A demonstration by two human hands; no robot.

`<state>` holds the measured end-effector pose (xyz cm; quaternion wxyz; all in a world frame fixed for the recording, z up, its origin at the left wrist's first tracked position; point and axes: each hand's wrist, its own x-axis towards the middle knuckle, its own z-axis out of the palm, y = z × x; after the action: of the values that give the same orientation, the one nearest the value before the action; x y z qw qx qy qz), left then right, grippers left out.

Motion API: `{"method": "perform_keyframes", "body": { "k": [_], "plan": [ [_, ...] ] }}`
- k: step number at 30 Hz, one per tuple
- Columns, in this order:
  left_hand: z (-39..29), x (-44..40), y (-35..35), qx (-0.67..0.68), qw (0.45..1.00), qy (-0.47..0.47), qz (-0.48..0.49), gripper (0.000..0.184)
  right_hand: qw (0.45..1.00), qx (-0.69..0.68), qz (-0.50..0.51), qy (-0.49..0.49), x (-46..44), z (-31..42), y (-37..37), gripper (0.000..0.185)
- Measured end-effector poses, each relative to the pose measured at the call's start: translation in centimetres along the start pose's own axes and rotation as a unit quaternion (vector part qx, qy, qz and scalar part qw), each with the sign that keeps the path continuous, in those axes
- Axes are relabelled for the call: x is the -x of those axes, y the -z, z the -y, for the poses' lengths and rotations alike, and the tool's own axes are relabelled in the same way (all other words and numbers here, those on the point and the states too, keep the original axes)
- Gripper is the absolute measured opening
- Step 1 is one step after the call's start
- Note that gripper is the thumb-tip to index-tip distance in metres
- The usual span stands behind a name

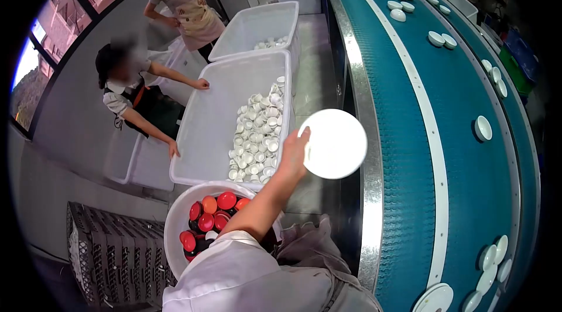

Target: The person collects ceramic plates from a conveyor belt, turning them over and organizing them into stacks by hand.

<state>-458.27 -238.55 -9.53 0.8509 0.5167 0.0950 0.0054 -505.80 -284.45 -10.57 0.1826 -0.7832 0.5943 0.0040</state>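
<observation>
My left hand is closed on the edge of a round white plate. The thumb lies over the plate's near rim, and the other fingers are hidden. The plate is held over the gap beside the metal edge of the teal conveyor belt. Below my forearm stands a round white tub holding red, orange and black bowls. Just left of the hand, a large white bin contains a heap of small white cups or bowls. My right hand is out of view.
Small white bowls are scattered on the belt, with stacked plates at its near end. Two people stand left of the bins; the nearer person touches the large bin's rim. Dark crates are stacked at lower left.
</observation>
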Motion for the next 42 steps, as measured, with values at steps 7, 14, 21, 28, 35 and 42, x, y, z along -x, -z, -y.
{"method": "perform_keyframes", "body": {
  "k": [7,14,21,28,35,42],
  "plan": [
    [0.0,-0.2,17.5,-0.139,0.901,-0.103,-0.398,0.029,0.954,-0.267,0.060,0.127,-7.3,-6.5,-5.5,0.023],
    [4.2,11.0,-9.3,-0.115,0.955,0.064,0.265,0.026,0.977,-0.176,-0.019,0.119,2.7,8.1,-5.7,0.032],
    [19.2,20.1,-23.2,-0.308,0.713,-0.141,0.614,0.018,0.919,-0.093,-0.367,0.105,-7.2,0.0,0.5,0.026],
    [24.2,24.3,-19.6,-0.379,0.730,-0.132,0.554,0.027,0.970,-0.085,-0.178,0.141,-28.4,-7.4,3.9,0.031],
    [22.1,31.0,-17.7,-0.449,0.692,-0.115,0.553,0.045,0.940,0.270,-0.044,0.203,-40.2,-6.0,0.9,0.049],
    [23.4,31.9,-18.0,-0.505,0.681,-0.158,0.507,0.051,0.881,-0.252,-0.220,0.335,-34.1,-6.5,5.1,0.028]
  ]
}}
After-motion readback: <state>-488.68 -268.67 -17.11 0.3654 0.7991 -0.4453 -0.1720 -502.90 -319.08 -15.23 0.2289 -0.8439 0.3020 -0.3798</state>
